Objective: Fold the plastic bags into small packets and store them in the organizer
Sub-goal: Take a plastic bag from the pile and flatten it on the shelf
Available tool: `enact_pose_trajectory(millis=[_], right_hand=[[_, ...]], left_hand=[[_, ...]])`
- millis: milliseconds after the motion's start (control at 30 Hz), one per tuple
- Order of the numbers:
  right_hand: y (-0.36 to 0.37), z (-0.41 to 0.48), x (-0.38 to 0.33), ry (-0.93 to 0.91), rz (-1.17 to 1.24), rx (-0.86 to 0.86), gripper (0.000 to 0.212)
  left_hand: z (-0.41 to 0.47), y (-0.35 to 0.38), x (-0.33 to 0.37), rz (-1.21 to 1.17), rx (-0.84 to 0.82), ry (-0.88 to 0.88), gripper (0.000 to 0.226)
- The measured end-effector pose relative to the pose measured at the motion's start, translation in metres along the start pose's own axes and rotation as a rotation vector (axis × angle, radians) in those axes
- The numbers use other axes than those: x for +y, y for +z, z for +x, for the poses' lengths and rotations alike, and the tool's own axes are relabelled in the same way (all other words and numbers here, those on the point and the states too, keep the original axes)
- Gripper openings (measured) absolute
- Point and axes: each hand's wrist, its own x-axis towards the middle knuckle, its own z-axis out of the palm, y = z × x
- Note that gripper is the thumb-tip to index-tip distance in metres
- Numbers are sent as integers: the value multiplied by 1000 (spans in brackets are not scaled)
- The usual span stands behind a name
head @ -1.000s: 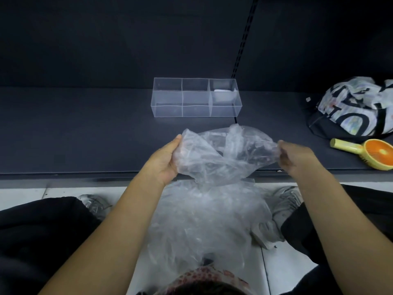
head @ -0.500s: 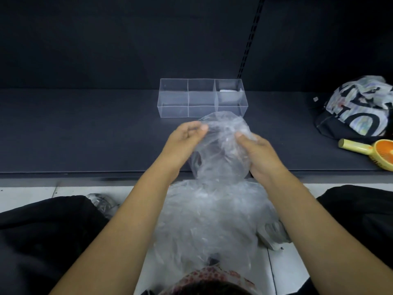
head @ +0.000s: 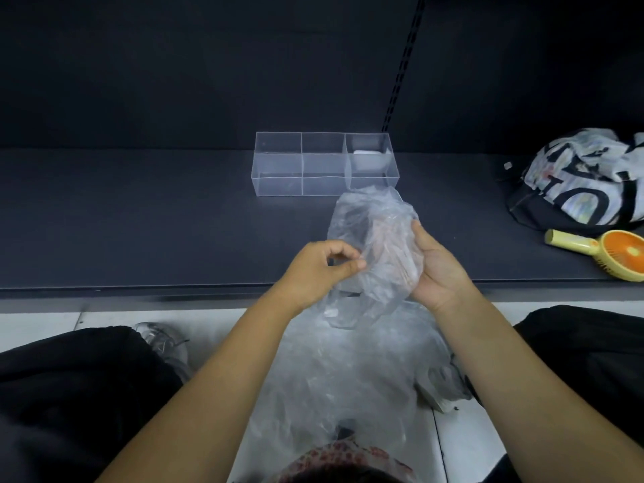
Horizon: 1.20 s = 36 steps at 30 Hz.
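A clear plastic bag (head: 369,221) is held up over the front edge of the dark shelf (head: 139,221). My right hand (head: 439,270) holds the bag's right side, with its fingers behind the film and its thumb in front. My left hand (head: 317,270) pinches the bag's left edge between thumb and fingertips. A heap of more clear bags (head: 348,371) lies on the floor between my legs. The clear organizer (head: 278,165) with three compartments stands on the shelf behind the bag. A small white folded packet (head: 367,153) lies in its right compartment.
A black and white printed bag (head: 585,176) and a yellow and orange hand fan (head: 613,256) lie on the shelf at the right. My dark trouser legs (head: 69,395) and grey shoes (head: 167,346) flank the heap on the white tiled floor.
The bag was stretched wide between both hands a second ago. The hands have come together, and the bag is now gathered narrow and upright, held mostly by the right hand.
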Motion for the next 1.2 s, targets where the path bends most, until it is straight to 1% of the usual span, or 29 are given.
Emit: enact_pose_trajectory(millis=[67, 100, 167, 233, 300, 367, 400, 433, 467, 500, 533, 567, 600, 633, 700, 800, 833, 867, 933, 1033, 1067, 1133, 1200], right_hand=[[1, 0, -2, -74, -59, 43, 45], [0, 0, -4, -146, -138, 96, 40], [-9, 2, -13, -330, -456, 334, 28], [-28, 2, -25, -428, -768, 606, 26], [-47, 1, -36, -436, -965, 776, 30], [-53, 0, -41, -463, -1175, 857, 36], [-51, 0, -42, -516, -1238, 856, 38], [-43, -2, -43, -580, -1272, 792, 41], [-34, -3, -43, -628, -1277, 655, 46], [-23, -5, -41, -613, -1256, 455, 54], [-11, -8, -38, -517, -1225, 240, 64], [0, -11, -33, -392, -1219, 62, 72], [5, -12, -27, -290, -1248, -60, 77], [6, -9, -22, -238, -1288, -118, 75], [0, -6, -17, -209, -1291, -124, 59], [-11, -7, -16, -106, -1225, -219, 52], [-12, -7, -14, -87, -1206, -225, 47], [-15, -4, -11, -101, -1179, -206, 40], [-15, 3, -6, -170, -1074, -112, 26], [-14, 8, -9, -219, -824, 9, 20], [-14, 9, -12, -266, -784, 31, 17], [-12, 11, -18, -383, -832, 78, 18], [-7, 13, -19, -456, -908, 80, 20]], left_hand=[[1, 0, 0, -49, 54, -17, 7], [2, -3, -1, -67, 116, -16, 9], [5, -13, -2, -62, 275, 2, 13], [7, -27, -2, -44, 389, 23, 16], [7, -39, 0, -20, 420, 64, 18], [6, -49, 2, 6, 370, 89, 16], [5, -52, 3, 11, 327, 95, 15], [4, -54, 4, 8, 287, 101, 15], [3, -55, 5, 0, 258, 107, 15], [2, -56, 6, -5, 243, 111, 16], [2, -56, 7, -5, 238, 112, 16], [1, -55, 8, 1, 238, 111, 16], [0, -54, 8, 6, 238, 108, 16], [-1, -54, 8, 4, 240, 105, 16], [-2, -54, 7, -9, 247, 92, 16], [-2, -57, 4, -15, 261, 65, 16], [-1, -58, 3, -21, 253, 60, 16], [-1, -59, 3, -24, 237, 57, 17], [0, -60, 2, -14, 195, 49, 17], [0, -68, -2, 9, 187, 8, 16], [-1, -72, -4, 13, 199, -23, 15], [-3, -82, -11, 83, 192, -119, 14], [-2, -87, -15, 255, 159, -217, 16]])
